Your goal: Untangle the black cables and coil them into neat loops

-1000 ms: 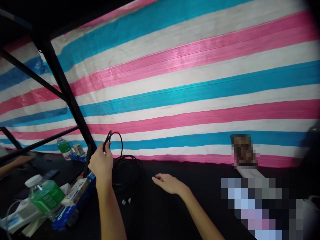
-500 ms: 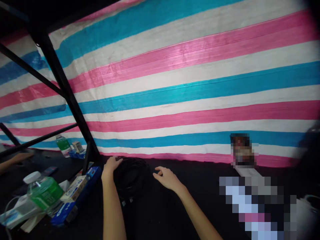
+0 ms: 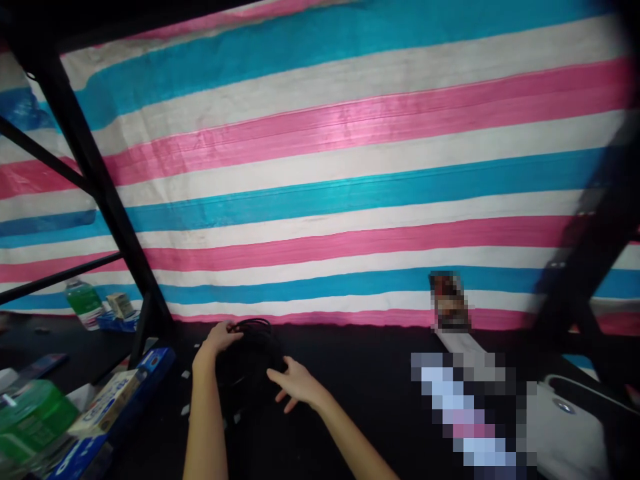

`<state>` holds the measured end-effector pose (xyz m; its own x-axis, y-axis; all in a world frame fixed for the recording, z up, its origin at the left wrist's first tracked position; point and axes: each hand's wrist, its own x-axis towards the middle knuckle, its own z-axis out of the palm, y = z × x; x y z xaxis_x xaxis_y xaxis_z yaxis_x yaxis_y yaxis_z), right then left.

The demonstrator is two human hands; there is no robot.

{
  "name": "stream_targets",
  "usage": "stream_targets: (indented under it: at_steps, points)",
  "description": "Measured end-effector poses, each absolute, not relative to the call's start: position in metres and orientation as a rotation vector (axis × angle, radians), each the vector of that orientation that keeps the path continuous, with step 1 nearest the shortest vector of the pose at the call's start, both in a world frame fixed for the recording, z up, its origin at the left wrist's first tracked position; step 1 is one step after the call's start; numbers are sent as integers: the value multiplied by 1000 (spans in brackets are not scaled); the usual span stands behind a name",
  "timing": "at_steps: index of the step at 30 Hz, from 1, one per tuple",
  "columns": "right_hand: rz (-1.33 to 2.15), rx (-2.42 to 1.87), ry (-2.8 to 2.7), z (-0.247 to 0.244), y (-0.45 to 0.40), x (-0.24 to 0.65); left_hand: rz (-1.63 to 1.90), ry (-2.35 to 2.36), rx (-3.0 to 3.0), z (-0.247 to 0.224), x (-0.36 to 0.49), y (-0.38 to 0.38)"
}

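A loose coil of black cable (image 3: 253, 370) lies on the black table, hard to make out against the dark surface. At its far left edge, my left hand (image 3: 220, 340) has its fingers curled round the strands. By the right side of the coil is my right hand (image 3: 299, 384), thumb and fingers spread apart. Its fingertips are close to the cable, and whether they touch it is not clear. Small pale tabs (image 3: 185, 409) show left of my left forearm and near the coil's front.
At left stand a green-liquid bottle (image 3: 35, 413), a cream box (image 3: 107, 400) and a long blue box (image 3: 157, 367). Another green bottle (image 3: 83, 303) is farther back. A black metal frame (image 3: 113, 220) rises before a striped sheet (image 3: 350, 200). A white bag (image 3: 565, 427) sits at right, beside pixelated items.
My right hand has come in from the right to the coil's side, fingers more spread. My left hand's fingers have curled onto the coil. The view has shifted right; more small tabs show.
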<state>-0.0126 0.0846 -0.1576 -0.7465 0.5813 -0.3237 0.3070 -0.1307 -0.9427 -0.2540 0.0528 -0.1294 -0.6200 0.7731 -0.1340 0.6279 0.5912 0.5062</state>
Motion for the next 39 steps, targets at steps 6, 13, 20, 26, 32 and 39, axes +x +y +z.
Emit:
stream_targets:
  at_steps: [6,13,20,26,32,39]
  points:
    - [1857,-971,-1873,-173,82,-14,475,2496,1169,-128,-242,60]
    - [1861,-906,-1814,-179,92,-13,748,2404,1464,-89,-238,59]
    - [1953,-850,-1635,-148,110,-2,1146,2342,1263,-14,-183,13]
    - [1739,-485,-1691,-114,98,12,1536,2378,1304,10,-136,5]
    - [1168,-860,-1831,-111,121,32,1201,1912,1632,-6,-111,27]
    - [912,-928,-1879,-109,151,74,1225,2105,1689,-34,-132,62]
